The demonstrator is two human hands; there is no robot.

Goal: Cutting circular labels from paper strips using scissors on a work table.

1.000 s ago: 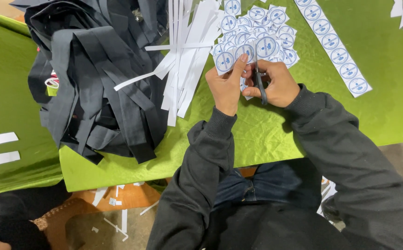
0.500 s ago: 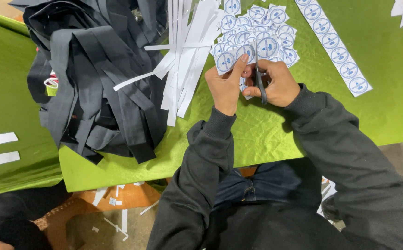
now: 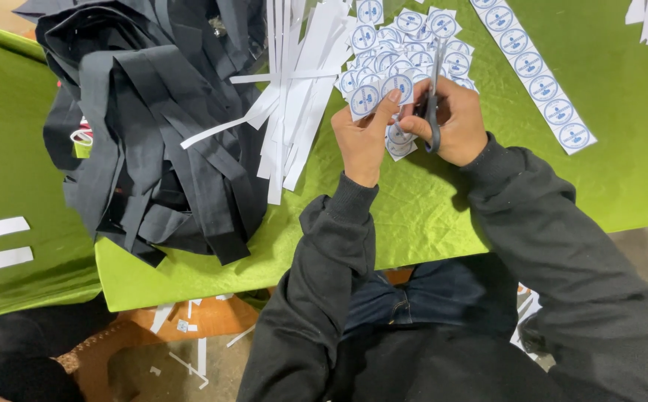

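1. Hidden: scissor tips blur into the sticker pile (image 3: 413,45); can't tell how far the blades gape. Sticker prints too small to make out. The white strips (image 3: 294,97) and the black fabric heap (image 3: 152,126) are cut off at the table's far edge.
2. Room: green table (image 3: 428,216) is bare along the near edge under both forearms, and open toward the far right between the sticker strip (image 3: 536,74) and two white slips at the far-right corner. Left side crowded: fabric heap overhangs the near-left corner. Paper scraps on the floor below the near edge.
3. Left hand (image 3: 365,138): thumb and fingers pinched on a short run of round-printed stickers (image 3: 372,97), held up just off the cloth, near the far edge at centre.
4. Right hand (image 3: 454,123): fingers curled closed through the handles of the grey scissors (image 3: 433,97), blades pointing away, right beside the held stickers.
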